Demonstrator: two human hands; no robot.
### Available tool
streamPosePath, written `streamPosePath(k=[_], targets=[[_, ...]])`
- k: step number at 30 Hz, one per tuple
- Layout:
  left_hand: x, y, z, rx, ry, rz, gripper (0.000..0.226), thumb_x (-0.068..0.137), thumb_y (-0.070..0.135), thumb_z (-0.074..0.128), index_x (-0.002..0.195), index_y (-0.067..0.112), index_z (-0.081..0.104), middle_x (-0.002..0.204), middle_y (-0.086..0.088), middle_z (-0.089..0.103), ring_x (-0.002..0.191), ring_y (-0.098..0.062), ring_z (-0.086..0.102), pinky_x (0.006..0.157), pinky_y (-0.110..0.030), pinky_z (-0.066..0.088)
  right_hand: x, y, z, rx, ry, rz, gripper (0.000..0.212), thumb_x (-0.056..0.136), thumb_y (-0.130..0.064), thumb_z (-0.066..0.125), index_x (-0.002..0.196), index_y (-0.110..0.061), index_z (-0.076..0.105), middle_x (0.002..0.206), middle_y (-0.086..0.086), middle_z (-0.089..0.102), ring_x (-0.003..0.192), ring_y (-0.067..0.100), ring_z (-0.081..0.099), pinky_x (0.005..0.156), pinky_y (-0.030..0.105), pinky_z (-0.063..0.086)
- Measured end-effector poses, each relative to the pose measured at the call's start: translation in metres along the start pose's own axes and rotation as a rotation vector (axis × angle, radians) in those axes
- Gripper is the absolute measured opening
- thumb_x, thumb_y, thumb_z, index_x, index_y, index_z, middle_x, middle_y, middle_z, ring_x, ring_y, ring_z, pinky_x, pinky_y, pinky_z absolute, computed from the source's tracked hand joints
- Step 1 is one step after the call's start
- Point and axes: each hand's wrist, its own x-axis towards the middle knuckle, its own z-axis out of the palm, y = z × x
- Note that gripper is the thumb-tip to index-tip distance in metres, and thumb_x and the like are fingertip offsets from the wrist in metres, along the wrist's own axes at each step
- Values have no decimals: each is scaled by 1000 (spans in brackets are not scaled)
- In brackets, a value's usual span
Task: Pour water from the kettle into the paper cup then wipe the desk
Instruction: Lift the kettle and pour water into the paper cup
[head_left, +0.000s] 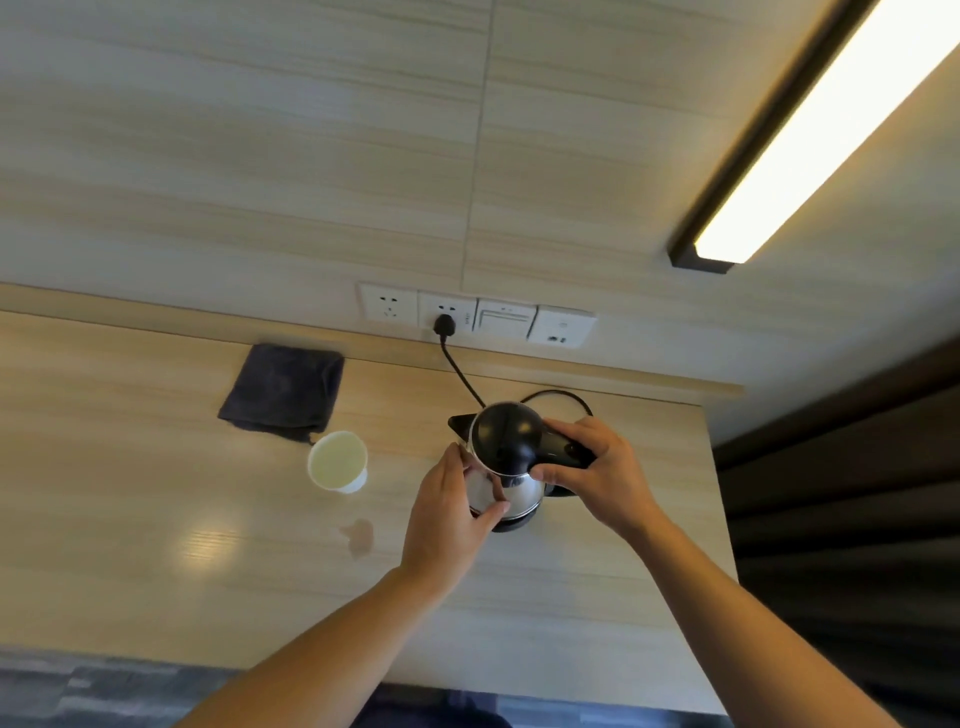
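A steel kettle (506, 441) with a black lid and handle stands upright on its black base on the wooden desk (130, 493). My right hand (597, 473) is closed around the kettle's black handle. My left hand (452, 514) cups the shiny steel body from the left side. A white paper cup (337, 461) stands upright to the left of the kettle, holding pale liquid. A small puddle (358, 535) lies on the desk in front of the cup. A dark folded cloth (283, 389) rests behind the cup near the wall.
A black power cord (460, 371) runs from the kettle base to a row of wall sockets (475, 319). The desk's right edge borders a dark curtain (857, 493). A lit strip lamp (810, 130) hangs on the wall above.
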Motion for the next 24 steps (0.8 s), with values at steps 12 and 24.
streamPosePath(k=[12, 24], targets=[[-10, 8, 15, 76, 77, 40, 75, 77, 42, 86, 138, 9, 55, 119, 0, 68, 115, -14, 61, 96, -22, 52, 2, 27, -9, 117, -41, -8, 57, 75, -15, 91, 128, -21, 71, 105, -1, 64, 90, -4, 60, 77, 8, 49], [-20, 4, 22, 44, 59, 5, 78, 78, 42, 86, 142, 11, 53, 124, 1, 67, 119, -15, 61, 99, -30, 57, -1, 42, -5, 66, -50, 22, 58, 75, -26, 92, 126, -36, 68, 108, -6, 63, 99, 8, 62, 86, 24, 52]])
